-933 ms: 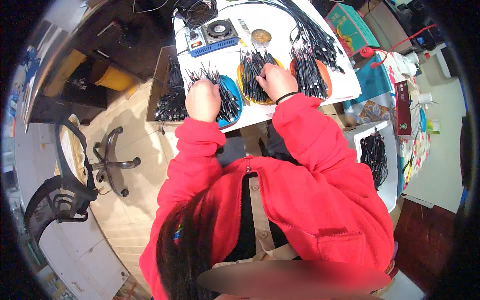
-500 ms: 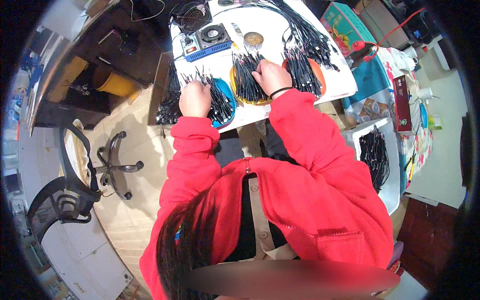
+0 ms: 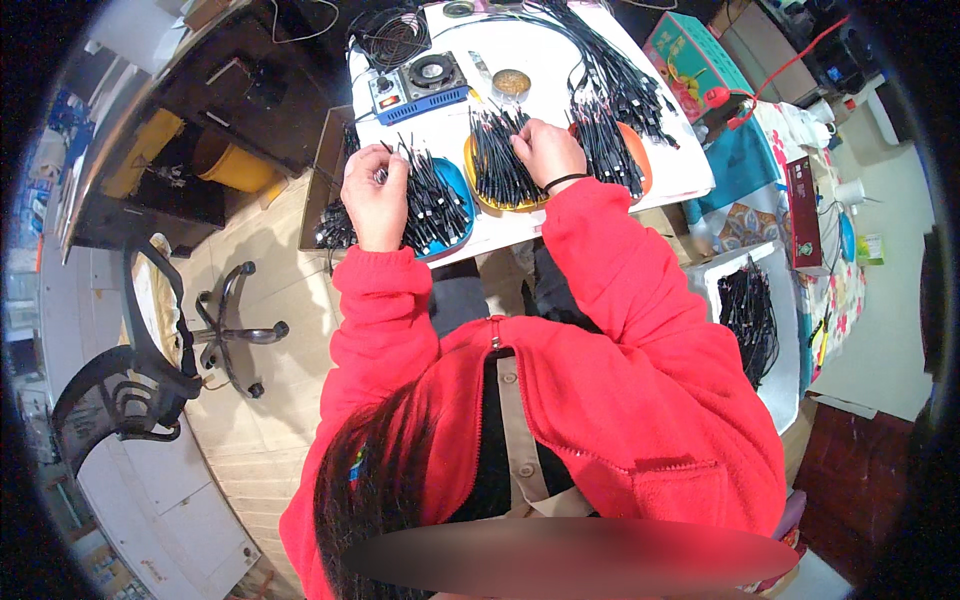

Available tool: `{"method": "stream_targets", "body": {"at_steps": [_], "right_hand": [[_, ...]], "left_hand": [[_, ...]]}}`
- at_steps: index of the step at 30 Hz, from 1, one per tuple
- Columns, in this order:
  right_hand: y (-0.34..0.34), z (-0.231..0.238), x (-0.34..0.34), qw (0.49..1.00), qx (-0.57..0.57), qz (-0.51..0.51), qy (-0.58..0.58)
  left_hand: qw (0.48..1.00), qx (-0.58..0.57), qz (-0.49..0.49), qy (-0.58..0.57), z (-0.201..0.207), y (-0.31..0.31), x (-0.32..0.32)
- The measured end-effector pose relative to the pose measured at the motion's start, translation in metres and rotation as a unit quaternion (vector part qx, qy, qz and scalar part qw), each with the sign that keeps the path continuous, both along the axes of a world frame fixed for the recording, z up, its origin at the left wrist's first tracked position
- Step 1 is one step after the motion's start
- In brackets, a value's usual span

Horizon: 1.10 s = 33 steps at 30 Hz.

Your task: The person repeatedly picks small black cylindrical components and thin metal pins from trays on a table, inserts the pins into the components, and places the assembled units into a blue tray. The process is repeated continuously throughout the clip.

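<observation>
Three shallow trays of short black cables stand along the near table edge: a blue tray [image 3: 463, 200], a yellow tray [image 3: 520, 206] and an orange tray [image 3: 641, 160]. My left hand [image 3: 376, 200] is raised just left of the blue tray's cables [image 3: 432, 205]. Its finger and thumb are pinched, with a small dark piece of black cable showing between them. My right hand [image 3: 553, 156] rests over the right side of the yellow tray's cables [image 3: 495, 165]. Those fingers are curled together, and their tips hide whatever they hold.
Behind the trays are a blue soldering-type unit [image 3: 425, 88], a round tin [image 3: 510, 85] and a bundle of long cables [image 3: 610, 65]. An open carton [image 3: 318, 190] with cables flanks the table's left side. A white foam box [image 3: 785, 330] of cables stands right; an office chair [image 3: 150, 370] is left.
My left hand has moved left and slightly up, off the blue tray's cables toward the carton. The right hand stays at the yellow tray almost unmoved.
</observation>
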State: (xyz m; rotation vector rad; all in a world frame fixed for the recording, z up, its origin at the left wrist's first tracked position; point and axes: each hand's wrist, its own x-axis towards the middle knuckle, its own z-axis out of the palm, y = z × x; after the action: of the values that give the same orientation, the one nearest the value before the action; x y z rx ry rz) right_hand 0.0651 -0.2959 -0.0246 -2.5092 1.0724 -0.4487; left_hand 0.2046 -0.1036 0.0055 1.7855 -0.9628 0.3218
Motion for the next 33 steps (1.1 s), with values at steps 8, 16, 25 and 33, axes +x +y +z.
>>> {"method": "stream_targets", "body": {"at_steps": [8, 16, 25, 33], "right_hand": [[-0.009, -0.009, 0.009, 1.0, 0.006, -0.001, -0.014], [0.0, 0.009, -0.001, 0.991, 0.03, -0.018, -0.126], [0.098, 0.074, -0.062, 0.943, 0.053, 0.113, -0.309], [0.124, 0.064, -0.068, 0.917, -0.174, 0.218, -0.285]], "left_hand": [[0.832, -0.123, -0.227, 0.49, 0.026, 0.004, -0.042], [0.77, -0.179, -0.258, 0.555, 0.028, 0.005, -0.059], [0.764, -0.217, -0.249, 0.554, 0.041, 0.013, -0.073], [0.676, -0.278, -0.285, 0.62, 0.054, 0.017, -0.094]]}}
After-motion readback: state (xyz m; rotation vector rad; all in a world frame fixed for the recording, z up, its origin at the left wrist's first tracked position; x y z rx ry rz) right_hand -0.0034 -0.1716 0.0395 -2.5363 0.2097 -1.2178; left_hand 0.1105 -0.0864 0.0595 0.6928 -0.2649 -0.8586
